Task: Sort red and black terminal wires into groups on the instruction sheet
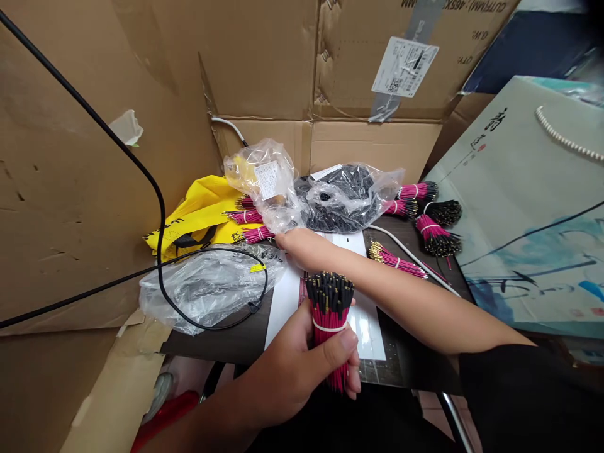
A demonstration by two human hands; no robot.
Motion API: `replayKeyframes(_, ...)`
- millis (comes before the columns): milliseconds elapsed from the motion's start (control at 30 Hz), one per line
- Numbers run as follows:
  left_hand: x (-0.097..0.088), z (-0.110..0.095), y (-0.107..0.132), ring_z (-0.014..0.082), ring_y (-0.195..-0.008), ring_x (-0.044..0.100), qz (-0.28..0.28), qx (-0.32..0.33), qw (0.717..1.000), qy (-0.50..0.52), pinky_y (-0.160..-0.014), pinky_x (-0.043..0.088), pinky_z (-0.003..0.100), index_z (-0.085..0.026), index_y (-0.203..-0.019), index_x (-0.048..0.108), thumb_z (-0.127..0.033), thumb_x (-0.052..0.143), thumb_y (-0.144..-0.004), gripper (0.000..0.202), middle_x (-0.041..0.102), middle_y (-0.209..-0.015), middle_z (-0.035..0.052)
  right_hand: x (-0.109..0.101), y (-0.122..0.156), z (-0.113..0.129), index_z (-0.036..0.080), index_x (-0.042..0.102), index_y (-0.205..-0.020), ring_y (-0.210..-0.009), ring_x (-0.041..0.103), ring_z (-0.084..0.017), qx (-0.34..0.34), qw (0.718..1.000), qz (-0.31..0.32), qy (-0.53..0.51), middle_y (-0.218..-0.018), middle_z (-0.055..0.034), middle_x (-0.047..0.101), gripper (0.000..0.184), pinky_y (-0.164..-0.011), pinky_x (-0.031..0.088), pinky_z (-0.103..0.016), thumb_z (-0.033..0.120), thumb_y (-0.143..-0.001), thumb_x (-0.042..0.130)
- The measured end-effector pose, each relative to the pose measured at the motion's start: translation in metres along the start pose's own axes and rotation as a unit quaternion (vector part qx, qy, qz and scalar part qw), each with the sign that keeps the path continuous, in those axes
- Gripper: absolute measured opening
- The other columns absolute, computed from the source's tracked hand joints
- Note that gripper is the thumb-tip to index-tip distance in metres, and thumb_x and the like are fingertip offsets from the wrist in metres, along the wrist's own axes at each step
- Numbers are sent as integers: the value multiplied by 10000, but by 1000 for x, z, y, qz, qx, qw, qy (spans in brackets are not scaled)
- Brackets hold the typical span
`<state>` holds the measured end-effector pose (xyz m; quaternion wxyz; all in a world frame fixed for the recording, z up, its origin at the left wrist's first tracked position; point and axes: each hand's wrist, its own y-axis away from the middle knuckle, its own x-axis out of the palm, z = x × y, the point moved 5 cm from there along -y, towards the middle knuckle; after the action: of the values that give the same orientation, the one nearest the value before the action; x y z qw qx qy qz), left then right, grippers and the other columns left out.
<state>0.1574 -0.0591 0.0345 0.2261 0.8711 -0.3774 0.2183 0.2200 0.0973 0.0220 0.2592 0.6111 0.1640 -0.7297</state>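
At bottom center, the left hand (287,371) clenches a tied bundle of red wires (329,327). The right hand (299,246), at center, meets a clear plastic bag (278,201); its grip is hard to make out.

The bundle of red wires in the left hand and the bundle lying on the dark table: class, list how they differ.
The held bundle stands upright in the left hand, while the table bundle lies flat on the dark tabletop. The held bundle is clearly thicker. Its black-and-gold tips point up; the table bundle's gold tips point left. Both are red wires cinched with a white tie.
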Motion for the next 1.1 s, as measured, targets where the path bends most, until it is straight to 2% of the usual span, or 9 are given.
replayKeyframes(133,1,-4,2,143,-712,687,34,25,997,70,-681,547,272,-153,-1094,504,-380,562,-995,255,668,-863,50,4,-4,2,109,706,-1019,-836,649,-182,-10,1000,9,15,-983,-136,745,249,-736,440,-289,25,-928,490)
replayKeyframes(233,6,-10,1,194,-733,720,78,44,983,159,-656,550,301,-169,-1180,474,-359,532,-944,308,683,-953,80,2,-2,6,106,709,-1001,-826,647,-176,-23,999,17,23,-983,-141,745,243,-733,437,-287,10,-916,503)
replayKeyframes(367,8,-15,1,238,-769,744,102,47,978,179,-639,549,317,-159,-1225,462,-317,465,-935,330,698,-990,111,-8,7,9,115,716,-956,-813,632,-164,-43,999,12,27,-946,-119,734,234,-746,437,-282,-17,-867,544)
replayKeyframes(567,6,-15,2,261,-814,755,75,18,985,155,-725,572,362,-160,-1168,504,-374,507,-940,313,713,-1022,124,-44,38,-16,118,711,-915,-842,608,-169,20,993,-115,-2,-960,-111,690,253,-764,440,-312,-15,-874,499)
replayKeyframes(633,5,-14,3,232,-755,740,58,1,991,121,-715,564,339,-135,-1101,550,-413,510,-962,313,707,-932,113,-67,61,-28,146,718,-879,-830,613,-155,37,971,-201,-122,-897,-61,698,164,-784,458,-313,74,-909,574)
replayKeyframes(700,3,-12,3,196,-712,714,38,-13,996,81,-701,554,315,-114,-1036,586,-431,505,-988,331,692,-891,107,-84,89,-35,168,725,-871,-730,601,-133,47,930,-235,-278,-797,-19,689,68,-700,473,-297,219,-899,691)
replayKeyframes(767,2,-11,3,171,-711,690,16,-17,998,55,-687,557,306,-117,-1018,591,-430,514,-1005,322,680,-920,99,-97,117,-33,185,741,-901,-710,600,-127,50,884,-266,-381,-806,-14,693,122,-647,472,-285,306,-880,747)
replayKeyframes(900,2,-12,-1,127,-664,634,-10,0,1000,16,-613,535,260,-150,-1051,558,-425,534,-1015,278,640,-864,42,-101,156,-10,215,754,-861,-796,628,-133,33,860,-276,-429,-891,-18,698,64,-688,494,-273,273,-866,780)
replayKeyframes(1100,6,-11,-4,96,-615,584,-31,-16,998,-44,-567,487,226,-163,-1001,536,-462,528,-1017,299,610,-797,9,-92,176,3,235,745,-869,-830,626,-137,48,841,-308,-443,-911,-6,686,76,-763,513,-279,168,-855,779)
